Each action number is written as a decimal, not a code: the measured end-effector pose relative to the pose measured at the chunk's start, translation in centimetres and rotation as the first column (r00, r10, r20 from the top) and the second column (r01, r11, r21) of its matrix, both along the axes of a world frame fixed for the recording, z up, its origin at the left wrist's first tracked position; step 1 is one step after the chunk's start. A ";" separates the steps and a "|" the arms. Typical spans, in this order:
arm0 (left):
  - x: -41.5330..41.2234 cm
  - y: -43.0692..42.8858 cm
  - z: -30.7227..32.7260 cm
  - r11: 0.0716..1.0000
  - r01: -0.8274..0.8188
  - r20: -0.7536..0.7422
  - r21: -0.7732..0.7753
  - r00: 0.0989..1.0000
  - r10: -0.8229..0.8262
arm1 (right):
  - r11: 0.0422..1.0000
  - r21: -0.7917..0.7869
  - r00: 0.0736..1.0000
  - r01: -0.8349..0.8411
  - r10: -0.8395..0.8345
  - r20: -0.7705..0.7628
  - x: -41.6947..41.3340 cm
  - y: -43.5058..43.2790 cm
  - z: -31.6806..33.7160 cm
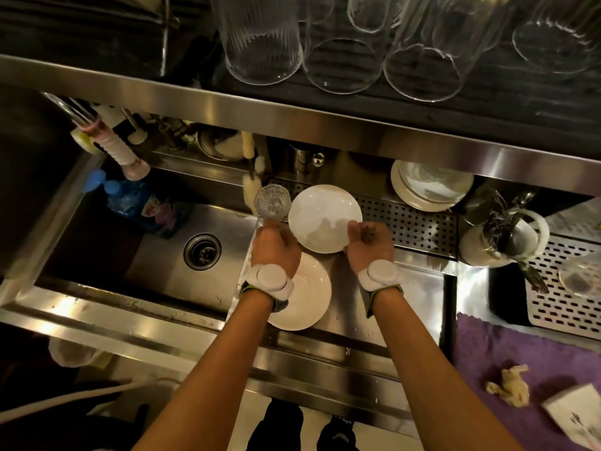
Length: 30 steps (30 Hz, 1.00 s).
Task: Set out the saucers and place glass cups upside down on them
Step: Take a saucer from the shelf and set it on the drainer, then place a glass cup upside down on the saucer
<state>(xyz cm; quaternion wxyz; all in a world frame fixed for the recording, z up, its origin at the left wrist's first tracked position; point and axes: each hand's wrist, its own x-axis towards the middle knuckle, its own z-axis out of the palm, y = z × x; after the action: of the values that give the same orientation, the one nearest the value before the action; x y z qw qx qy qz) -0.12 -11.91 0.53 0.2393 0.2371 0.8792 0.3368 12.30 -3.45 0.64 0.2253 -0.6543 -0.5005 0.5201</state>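
My right hand (369,244) grips the near edge of a white saucer (323,216), held over the steel drainboard just in front of the perforated grate. My left hand (274,247) holds a small cut-glass cup (272,200) by its lower part, just left of that saucer. A second white saucer (304,294) lies flat on the drainboard under my left wrist. A stack of white saucers (429,187) sits at the back right under the shelf.
A steel sink (201,252) with a drain lies to the left, with a blue soap bottle (136,200) in it. Tall glasses (341,53) stand on the upper shelf. A cutlery holder (507,239) stands right. A purple towel (520,369) covers the near right counter.
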 end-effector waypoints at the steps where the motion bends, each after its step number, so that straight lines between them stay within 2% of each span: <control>1: -0.3 -0.1 0.2 1.000 -0.009 -0.002 0.000 1.000 0.009 | 1.000 0.013 1.000 -0.019 0.019 0.009 -0.4 0.1 0.3; 11: -4.7 0.2 1.1 0.996 -0.080 -0.054 -0.044 0.995 0.078 | 0.971 0.016 0.971 -0.240 0.240 -0.006 -6.5 0.7 1.7; 17: -6.2 1.1 1.2 0.994 -0.101 -0.054 -0.047 0.994 0.099 | 0.928 0.047 0.928 -0.369 0.367 0.060 -8.9 0.9 1.6; 22: -6.8 1.6 1.3 0.993 -0.066 -0.083 -0.098 0.995 0.058 | 0.912 0.043 0.907 -0.407 0.398 0.137 -10.0 1.1 1.5; 30: -6.6 2.0 1.2 0.996 -0.077 -0.071 -0.042 0.995 0.074 | 0.914 0.042 0.904 -0.404 0.392 0.168 -9.9 1.1 1.1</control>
<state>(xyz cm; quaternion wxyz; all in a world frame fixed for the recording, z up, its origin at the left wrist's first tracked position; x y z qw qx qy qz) -6.76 -9.88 1.72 0.2010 0.2099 0.9026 0.3175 2.43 -2.31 1.77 0.0991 -0.5680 -0.6589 0.4831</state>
